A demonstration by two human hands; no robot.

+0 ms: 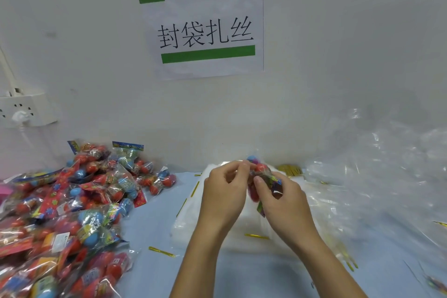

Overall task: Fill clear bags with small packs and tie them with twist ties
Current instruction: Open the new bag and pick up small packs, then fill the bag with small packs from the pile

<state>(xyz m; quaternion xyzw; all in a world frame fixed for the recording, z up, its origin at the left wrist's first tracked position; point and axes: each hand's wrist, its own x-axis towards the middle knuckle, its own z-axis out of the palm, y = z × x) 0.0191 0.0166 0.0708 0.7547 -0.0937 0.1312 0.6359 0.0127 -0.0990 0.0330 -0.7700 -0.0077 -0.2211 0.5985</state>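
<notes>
Both hands pinch one small pack [257, 178] above the stack of clear bags [205, 222] at table centre: left hand [225, 191] grips its top, right hand [281, 197] its side, probably steadying it for bagging. Twist ties [161, 251] lie near; more packs [72, 201] are heaped left.

Bright even indoor light, faint shadows, glare on clear plastic, soft blur, edges bent by wide-angle lens

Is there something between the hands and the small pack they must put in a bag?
No. Both hands, left and right, already hold the pack in their grip, above the stack of clear bags.
</notes>
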